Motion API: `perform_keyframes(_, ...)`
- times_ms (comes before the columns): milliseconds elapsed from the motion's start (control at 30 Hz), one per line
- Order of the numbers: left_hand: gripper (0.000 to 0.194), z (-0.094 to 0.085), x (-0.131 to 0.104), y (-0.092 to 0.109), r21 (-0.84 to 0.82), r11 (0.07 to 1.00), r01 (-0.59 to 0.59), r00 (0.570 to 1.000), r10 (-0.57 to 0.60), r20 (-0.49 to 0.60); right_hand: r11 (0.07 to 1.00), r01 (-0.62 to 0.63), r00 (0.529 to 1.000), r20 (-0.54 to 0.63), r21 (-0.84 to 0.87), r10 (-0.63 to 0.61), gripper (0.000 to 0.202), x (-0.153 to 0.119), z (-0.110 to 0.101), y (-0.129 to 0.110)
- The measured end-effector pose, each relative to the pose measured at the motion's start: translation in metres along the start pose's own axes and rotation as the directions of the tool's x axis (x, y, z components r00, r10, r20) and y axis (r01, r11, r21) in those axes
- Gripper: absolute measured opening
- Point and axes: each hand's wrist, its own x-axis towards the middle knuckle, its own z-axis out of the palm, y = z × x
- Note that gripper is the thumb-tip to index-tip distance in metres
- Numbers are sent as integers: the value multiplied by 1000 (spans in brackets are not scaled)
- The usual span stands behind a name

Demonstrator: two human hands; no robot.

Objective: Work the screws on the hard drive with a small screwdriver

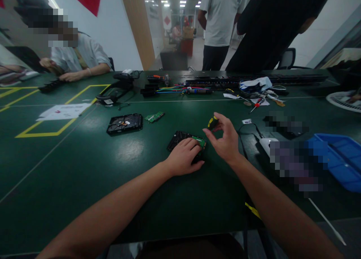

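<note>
Left hand: one bare left hand (184, 157) is laid over a drive, fingers bent across its top and thumb held out; whether the drive is gripped cannot be told.
Right hand: by the one bare right hand (224, 138), a small screwdriver with a yellow-and-black handle (213, 122) is pinched between thumb and fingers; its tip cannot be made out.
Hard drives: two are counted; one black rectangular hard drive (179, 138) is partly covered by the left hand, and a second black metal hard drive (125, 123) is placed beyond that hand, to its left.
Circuit boards: two are seen; one fitted green circuit board (199, 141) is set on the covered drive, and one loose green circuit board (154, 117) is left between the drives, beyond the left hand.
Bin: one blue plastic bin (344, 157) is placed right of the right hand.
</note>
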Motion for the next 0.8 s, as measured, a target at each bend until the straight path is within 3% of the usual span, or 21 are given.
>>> perform_keyframes(200,41,-1,0,0,-11,1000,3,1000,-3,7,1000,-18,1000,7,-6,18,70,0,0,0)
perform_keyframes(400,39,-1,1,1,3,1000,7,1000,-7,-3,997,-37,996,85,63,32,76,-1,1,-4)
perform_keyframes(800,43,2,-1,-1,-1,1000,2,1000,-2,1,999,-29,1000,4,22,29,69,1,1,1)
